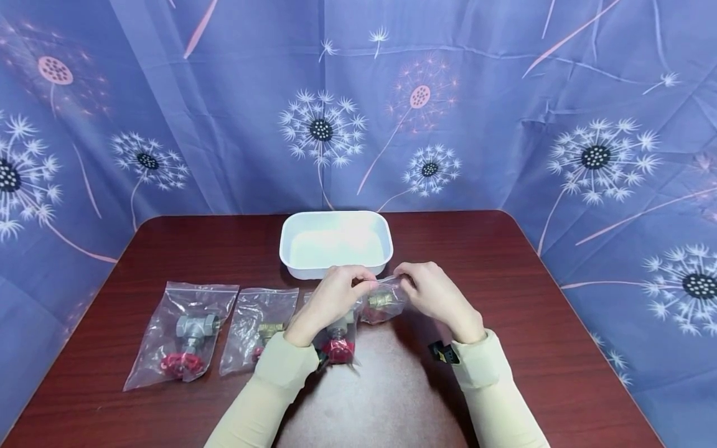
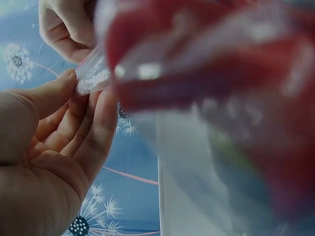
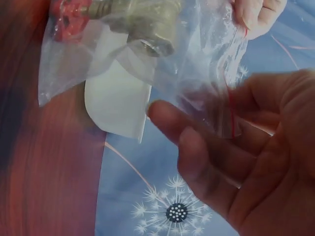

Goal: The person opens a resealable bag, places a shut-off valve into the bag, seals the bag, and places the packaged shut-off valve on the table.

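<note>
Above the table in the head view, a clear zip bag (image 1: 399, 303) hangs between both hands. Inside it is a brass valve (image 3: 152, 22) with a red handwheel (image 3: 71, 22). My left hand (image 1: 338, 295) pinches one end of the bag's top between thumb and fingers. At the other end of the red-lined zip, my right hand (image 1: 439, 298) holds the top edge, with its fingers partly seen through the plastic in the right wrist view. Blurred red and clear plastic cover much of the left wrist view. Whether the zip is fully sealed cannot be seen.
Left of the held bag lie more bagged valves: a grey one (image 1: 193, 330) with a red wheel, a brass one (image 1: 270, 331), and another red-wheeled one (image 1: 339, 348) partly under my left arm. A white tray (image 1: 336, 272) stands behind the hands, before a patterned blue curtain (image 1: 235, 124).
</note>
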A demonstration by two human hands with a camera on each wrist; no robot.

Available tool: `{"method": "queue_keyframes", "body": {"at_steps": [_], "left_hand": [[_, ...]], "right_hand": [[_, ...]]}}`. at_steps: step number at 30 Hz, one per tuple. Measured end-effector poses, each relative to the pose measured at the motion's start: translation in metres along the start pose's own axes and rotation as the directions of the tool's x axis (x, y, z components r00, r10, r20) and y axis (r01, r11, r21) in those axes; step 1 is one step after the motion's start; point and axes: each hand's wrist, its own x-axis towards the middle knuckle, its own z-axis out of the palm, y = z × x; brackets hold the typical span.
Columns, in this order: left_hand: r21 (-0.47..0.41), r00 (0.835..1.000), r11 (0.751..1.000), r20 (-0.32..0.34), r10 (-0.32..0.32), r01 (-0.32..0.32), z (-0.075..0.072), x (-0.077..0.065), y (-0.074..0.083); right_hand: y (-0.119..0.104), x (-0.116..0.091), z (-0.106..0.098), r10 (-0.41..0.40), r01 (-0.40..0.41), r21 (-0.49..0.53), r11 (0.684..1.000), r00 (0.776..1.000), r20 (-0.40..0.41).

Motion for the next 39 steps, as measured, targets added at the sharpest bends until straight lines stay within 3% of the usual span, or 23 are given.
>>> {"method": "queue_keyframes", "body": {"at_steps": [4,8,13,15,18,22,32,39], "left_hand": [[-0.013,1.000,1.000,0.002,-0.008,0.008,-0.002,-0.001,-0.001],[-0.020,1.000,1.000,0.003,-0.011,0.011,-0.005,-0.001,-0.003],[-0.037,0.999,0.999,0.016,-0.029,0.030,-0.008,-0.002,-0.005],[-0.051,0.999,0.997,0.016,-0.049,0.049,-0.010,-0.002,-0.006],[-0.070,0.997,0.994,-0.007,-0.080,0.079,-0.011,-0.002,-0.006],[-0.077,0.993,0.992,-0.039,-0.108,0.105,-0.011,-0.002,-0.006],[-0.090,0.991,0.988,-0.040,-0.126,0.122,-0.009,-0.002,-0.008],[-0.023,0.996,0.995,0.007,-0.094,0.094,-0.010,-0.002,-0.010]], "right_hand": [[0.003,0.000,-0.001,-0.017,0.017,0.032,0.999,1.000,0.007],[0.008,-0.002,-0.004,0.015,-0.020,0.154,0.988,0.999,0.033],[0.014,-0.003,-0.009,0.102,-0.133,0.377,0.917,0.990,0.099],[0.016,-0.003,-0.009,0.126,-0.163,0.428,0.889,0.985,0.114],[0.019,-0.003,-0.008,0.140,-0.177,0.452,0.874,0.984,0.115],[0.020,-0.002,-0.005,0.113,-0.145,0.444,0.884,0.989,0.097],[0.015,0.003,0.004,-0.065,0.056,0.307,0.950,0.998,0.019],[0.021,0.002,0.004,-0.070,0.052,0.327,0.944,0.996,0.046]]}}
